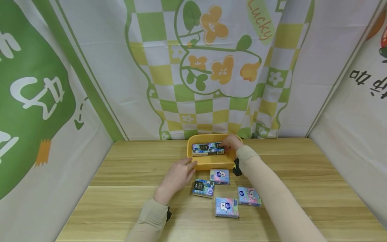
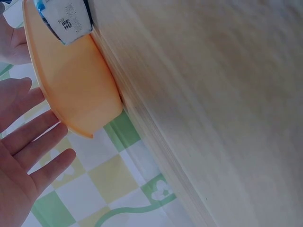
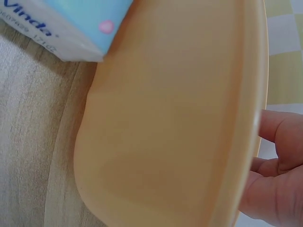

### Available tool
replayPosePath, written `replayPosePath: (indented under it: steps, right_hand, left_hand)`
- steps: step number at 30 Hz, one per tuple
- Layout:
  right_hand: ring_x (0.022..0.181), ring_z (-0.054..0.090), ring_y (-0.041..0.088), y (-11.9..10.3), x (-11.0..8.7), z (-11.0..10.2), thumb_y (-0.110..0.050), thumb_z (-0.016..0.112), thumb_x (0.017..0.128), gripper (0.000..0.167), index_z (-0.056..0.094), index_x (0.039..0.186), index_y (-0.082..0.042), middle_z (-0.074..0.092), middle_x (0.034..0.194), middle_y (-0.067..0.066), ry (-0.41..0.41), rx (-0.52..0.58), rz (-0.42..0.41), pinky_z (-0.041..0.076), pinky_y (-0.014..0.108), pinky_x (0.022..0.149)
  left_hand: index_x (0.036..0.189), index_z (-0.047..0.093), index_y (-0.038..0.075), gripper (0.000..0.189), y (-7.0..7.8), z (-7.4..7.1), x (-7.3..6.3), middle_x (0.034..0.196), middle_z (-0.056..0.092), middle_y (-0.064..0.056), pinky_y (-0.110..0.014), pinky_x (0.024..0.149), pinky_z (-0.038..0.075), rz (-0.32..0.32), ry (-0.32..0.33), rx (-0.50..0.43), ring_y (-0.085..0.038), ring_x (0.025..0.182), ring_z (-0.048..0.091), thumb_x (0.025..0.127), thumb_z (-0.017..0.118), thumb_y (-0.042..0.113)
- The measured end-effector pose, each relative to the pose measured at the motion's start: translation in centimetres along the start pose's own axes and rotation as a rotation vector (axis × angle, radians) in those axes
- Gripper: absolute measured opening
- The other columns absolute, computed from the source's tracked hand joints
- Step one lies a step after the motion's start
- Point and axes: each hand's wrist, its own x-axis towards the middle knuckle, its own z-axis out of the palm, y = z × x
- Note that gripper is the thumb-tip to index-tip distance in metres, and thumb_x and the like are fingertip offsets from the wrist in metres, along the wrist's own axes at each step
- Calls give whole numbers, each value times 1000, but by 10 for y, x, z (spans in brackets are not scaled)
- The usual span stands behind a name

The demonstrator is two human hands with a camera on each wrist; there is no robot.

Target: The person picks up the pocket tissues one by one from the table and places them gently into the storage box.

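A yellow plastic bin [image 1: 216, 166] stands near the table's back edge. Inside it, two dark blue floral tissue packs [image 1: 200, 150] lie side by side. My right hand [image 1: 232, 142] reaches over the bin's right end, its fingers gripping the right-hand pack [image 1: 215, 149] at its right side; in the right wrist view the bin's wall hides the fingertips. At the bin's front left corner, my left hand [image 1: 179, 173] touches the rim with extended fingers [image 2: 49, 165]. In front of the bin lie another dark floral tissue pack [image 1: 203, 188] and a pale blue-pink one [image 1: 220, 176].
Two more blue-pink tissue packs, one at the front [image 1: 226, 207] and one beside my right forearm [image 1: 249, 196], lie on the wooden table [image 1: 127, 195]. A patterned cloth [image 1: 211, 111] hangs right behind the bin, with printed cloth walls on both sides.
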Motion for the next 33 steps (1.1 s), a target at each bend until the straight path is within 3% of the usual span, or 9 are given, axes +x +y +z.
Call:
replayPosePath:
  steps: [6, 10, 15, 19, 20, 24, 29, 31, 33]
  right_hand:
    - [70, 69, 23, 15, 36, 2, -22, 83, 72, 34, 70, 93, 1, 66, 90, 13, -12, -38, -33, 60, 34, 62]
    - [65, 67, 19, 19, 47, 2, -23, 86, 68, 31, 72, 84, -2, 66, 83, 9, -22, -30, -35, 58, 31, 57]
    - [75, 69, 23, 9, 18, 0, -17, 81, 74, 30, 70, 93, 4, 67, 93, 15, -12, -55, -60, 60, 34, 65]
    - [65, 68, 23, 1, -8, 0, -12, 81, 73, 25, 69, 86, 5, 66, 84, 15, 20, -31, -75, 59, 31, 57]
    - [68, 68, 22, 0, -13, -1, -13, 81, 74, 26, 69, 89, 5, 66, 87, 15, 10, -29, -70, 59, 31, 61]
    - [62, 67, 22, 1, -10, 2, -13, 79, 76, 22, 69, 83, 4, 66, 79, 14, 37, -58, -82, 58, 31, 55]
    - [62, 67, 20, 0, -11, -1, -21, 83, 73, 32, 69, 86, 5, 67, 80, 14, -3, -90, -94, 57, 29, 56]
    - [67, 68, 18, -4, -16, -3, -24, 83, 72, 36, 70, 91, 4, 68, 85, 12, -15, -98, -64, 59, 30, 62]
    - [60, 66, 18, -5, -18, -2, -25, 84, 71, 35, 70, 85, 3, 67, 76, 11, -1, -118, -71, 57, 28, 56]
  left_hand:
    - [118, 66, 7, 31, -1, 1, 1, 123, 62, -19, -44, 97, 51, 3, -1, 11, -32, 112, 61, 89, 65, 18]
    - [118, 67, 7, 31, -1, 0, 1, 123, 62, -19, -44, 96, 51, 2, 0, 12, -32, 112, 61, 89, 65, 18]
    - [118, 67, 6, 31, 0, 0, 0, 122, 63, -18, -44, 97, 51, 1, 3, 5, -32, 111, 61, 89, 65, 18]
    - [118, 67, 6, 31, 0, 0, -1, 122, 63, -18, -44, 96, 51, 4, 4, 4, -32, 111, 61, 89, 65, 18]
    - [117, 67, 6, 31, 0, 1, -1, 121, 63, -19, -44, 96, 51, 5, 6, -1, -32, 110, 61, 89, 65, 19]
    - [117, 67, 5, 31, 0, 1, -1, 121, 63, -19, -44, 96, 51, 8, 8, -3, -33, 110, 61, 89, 65, 17]
    - [117, 67, 5, 30, 0, 0, -1, 121, 63, -19, -44, 96, 52, 12, 13, 2, -32, 110, 62, 89, 65, 17]
    - [117, 67, 5, 30, 1, 0, 0, 121, 63, -19, -44, 95, 52, 13, 15, 2, -32, 110, 62, 89, 65, 17]
    - [117, 67, 5, 30, 1, -1, 0, 121, 63, -19, -44, 95, 52, 13, 16, -2, -32, 109, 62, 89, 65, 17]
